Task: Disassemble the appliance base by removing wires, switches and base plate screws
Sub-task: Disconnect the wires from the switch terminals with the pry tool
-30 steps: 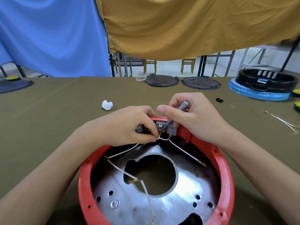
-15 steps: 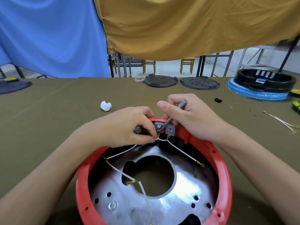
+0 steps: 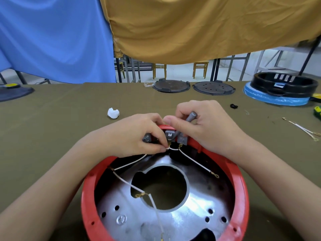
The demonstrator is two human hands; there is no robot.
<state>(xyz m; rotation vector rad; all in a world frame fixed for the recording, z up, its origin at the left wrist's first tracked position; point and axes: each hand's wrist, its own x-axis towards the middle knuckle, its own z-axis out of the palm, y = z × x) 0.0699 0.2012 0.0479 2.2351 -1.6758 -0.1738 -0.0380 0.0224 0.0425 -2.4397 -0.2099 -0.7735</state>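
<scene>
A: Right, the round red plastic appliance base (image 3: 241, 193) sits on the olive-green cloth-covered table (image 3: 52, 136) at six o'clock, open side up, with a shiny metal base plate (image 3: 196, 211) inside it and a large round hole at the plate's middle.

B: And the hands?

A: Both are at the base's twelve o'clock rim. The left hand (image 3: 135, 136) has its fingers curled, thumb and forefinger pinching a thin white wire (image 3: 173, 149) where it meets a small grey switch block (image 3: 169, 134). The right hand (image 3: 206, 126) is curled around a grey tool handle (image 3: 191, 117), whose tip goes down between that block and a second grey switch block (image 3: 182, 139) just beside it.

B: Other wires?

A: One white wire with a ring terminal (image 3: 198, 164) runs from the second block toward three o'clock inside the base. Another long white wire (image 3: 128, 181) crosses the plate from nine o'clock to six.

B: Beyond the base?

A: A crumpled white scrap (image 3: 113, 113) at eleven o'clock, two dark round plates (image 3: 171, 86) at twelve, a black ring-shaped housing on blue plastic wrap (image 3: 284, 84) at two, and loose white wires (image 3: 302, 128) at three.
</scene>
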